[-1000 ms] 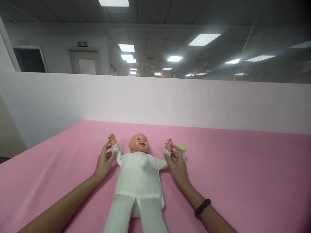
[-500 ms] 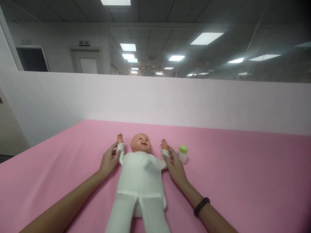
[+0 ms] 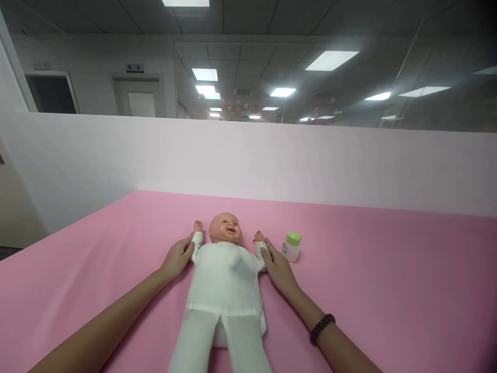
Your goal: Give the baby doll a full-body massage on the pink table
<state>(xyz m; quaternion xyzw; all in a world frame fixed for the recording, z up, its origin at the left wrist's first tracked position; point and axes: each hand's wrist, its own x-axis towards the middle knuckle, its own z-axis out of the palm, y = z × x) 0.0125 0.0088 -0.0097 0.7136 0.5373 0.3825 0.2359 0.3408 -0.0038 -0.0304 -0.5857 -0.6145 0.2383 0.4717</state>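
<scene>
A baby doll (image 3: 226, 277) with a white cloth body and a bald plastic head lies face up, its head away from me and both arms raised. My left hand (image 3: 177, 257) is closed on the doll's arm at the left, thumb on the near side of the white sleeve. Around the other sleeve, at the right, the fingers and thumb of my right hand (image 3: 280, 268) are closed as well. Both plastic doll hands stick out above my fingers. Just right of my right hand stands a small clear jar (image 3: 291, 247) with a green lid, not touched.
Pink cloth (image 3: 373, 290) covers the table under the doll. A low white partition (image 3: 272, 160) runs along the back and left side. A black coiled band (image 3: 322, 329) is round my right wrist.
Both doll arms have tilted inward, their hands now closer to the head and slightly lower. My hands moved slightly inward with them. The doll's body and the jar stayed put.
</scene>
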